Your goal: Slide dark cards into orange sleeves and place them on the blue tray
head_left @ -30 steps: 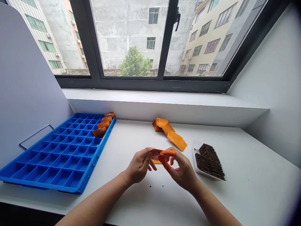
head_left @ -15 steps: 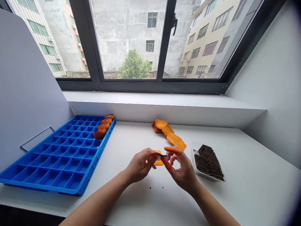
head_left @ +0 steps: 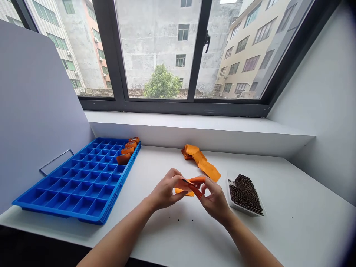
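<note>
My left hand point(head_left: 167, 188) and my right hand point(head_left: 213, 194) meet over the middle of the table. Both pinch a small orange packet with a dark piece at its upper edge, largely hidden by the fingers. Orange covers sit on my right thumb and index finger. Below my hands an orange sheet point(head_left: 184, 192) lies on the white table. Behind them is a fanned row of orange packets point(head_left: 207, 167). To the right, a clear tray point(head_left: 249, 213) holds rows of thin dark brown pieces.
On the left is a blue compartment tray point(head_left: 62, 213) with several orange packets point(head_left: 124, 159) in its right column. A white panel point(head_left: 41, 111) stands beyond it. Dark crumbs point(head_left: 178, 220) lie near my wrists. The window sill point(head_left: 194, 124) runs along the back.
The camera view has shifted slightly. My fingers have closed in around the small packet, and the dark piece between them now shows less.
</note>
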A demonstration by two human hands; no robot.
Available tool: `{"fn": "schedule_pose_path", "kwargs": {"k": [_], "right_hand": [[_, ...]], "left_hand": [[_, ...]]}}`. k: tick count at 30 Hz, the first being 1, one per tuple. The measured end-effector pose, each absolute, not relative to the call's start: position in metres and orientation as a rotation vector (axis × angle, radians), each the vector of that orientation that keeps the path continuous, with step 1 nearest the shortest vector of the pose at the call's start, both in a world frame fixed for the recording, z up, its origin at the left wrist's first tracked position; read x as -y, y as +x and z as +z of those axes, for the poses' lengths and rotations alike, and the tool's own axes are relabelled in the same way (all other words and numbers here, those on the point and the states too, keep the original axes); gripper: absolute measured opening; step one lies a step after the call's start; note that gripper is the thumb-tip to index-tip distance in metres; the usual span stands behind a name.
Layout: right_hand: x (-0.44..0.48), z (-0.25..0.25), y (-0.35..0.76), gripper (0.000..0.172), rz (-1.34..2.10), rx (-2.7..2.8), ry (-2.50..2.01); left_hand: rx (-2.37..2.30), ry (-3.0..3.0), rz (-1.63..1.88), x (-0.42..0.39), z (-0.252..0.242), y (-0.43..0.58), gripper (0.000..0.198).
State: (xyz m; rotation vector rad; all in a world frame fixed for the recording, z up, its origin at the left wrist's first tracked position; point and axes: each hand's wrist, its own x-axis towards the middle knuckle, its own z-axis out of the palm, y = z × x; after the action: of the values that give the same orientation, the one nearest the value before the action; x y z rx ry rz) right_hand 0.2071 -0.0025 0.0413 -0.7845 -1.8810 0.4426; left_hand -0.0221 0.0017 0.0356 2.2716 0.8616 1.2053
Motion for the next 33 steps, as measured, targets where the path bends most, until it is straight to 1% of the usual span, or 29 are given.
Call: {"fn": "schedule_pose_path", "kwargs": {"k": [2, 4, 7, 12, 14, 17, 21, 25, 29, 33], "right_hand": [[0.004, 0.04, 0.205, 0.013, 0.43, 1.869, -0.785], [0.005, 0.039, 0.204, 0.013, 0.414, 1.868, -0.779], [0.007, 0.039, 0.204, 0.014, 0.364, 1.88, -0.769], [0.008, 0.036, 0.204, 0.018, 0.28, 1.935, -0.738], [0.01, 0.036, 0.202, 0.027, 0.314, 1.948, -0.725], [0.011, 0.039, 0.202, 0.045, 0.37, 1.883, -0.754], [0.01, 0.042, 0.209, 0.055, 0.385, 1.767, -0.79], [0.01, 0.043, 0.213, 0.057, 0.404, 1.765, -0.834], [0.012, 0.042, 0.211, 0.052, 0.347, 1.835, -0.805], [0.013, 0.041, 0.209, 0.05, 0.333, 1.845, -0.819]], "left_hand": [[-0.848, 2.314, 1.169, 0.001, 0.048, -0.025, 0.02], [-0.851, 2.303, 1.175, 0.002, 0.06, -0.03, 0.013], [-0.854, 2.255, 1.152, 0.001, 0.072, -0.038, 0.015], [-0.913, 2.397, 0.92, -0.001, 0.079, -0.047, 0.021], [-0.948, 2.422, 0.88, -0.001, 0.085, -0.055, 0.02], [-1.068, 2.484, 0.875, -0.007, 0.098, -0.084, 0.02], [-1.398, 2.488, 1.042, -0.029, 0.11, -0.158, 0.025], [-1.842, 2.316, 1.157, -0.051, 0.106, -0.239, 0.037], [-1.955, 2.237, 1.18, -0.058, 0.092, -0.285, 0.04], [-1.957, 2.229, 1.161, -0.057, 0.08, -0.295, 0.036]]}}
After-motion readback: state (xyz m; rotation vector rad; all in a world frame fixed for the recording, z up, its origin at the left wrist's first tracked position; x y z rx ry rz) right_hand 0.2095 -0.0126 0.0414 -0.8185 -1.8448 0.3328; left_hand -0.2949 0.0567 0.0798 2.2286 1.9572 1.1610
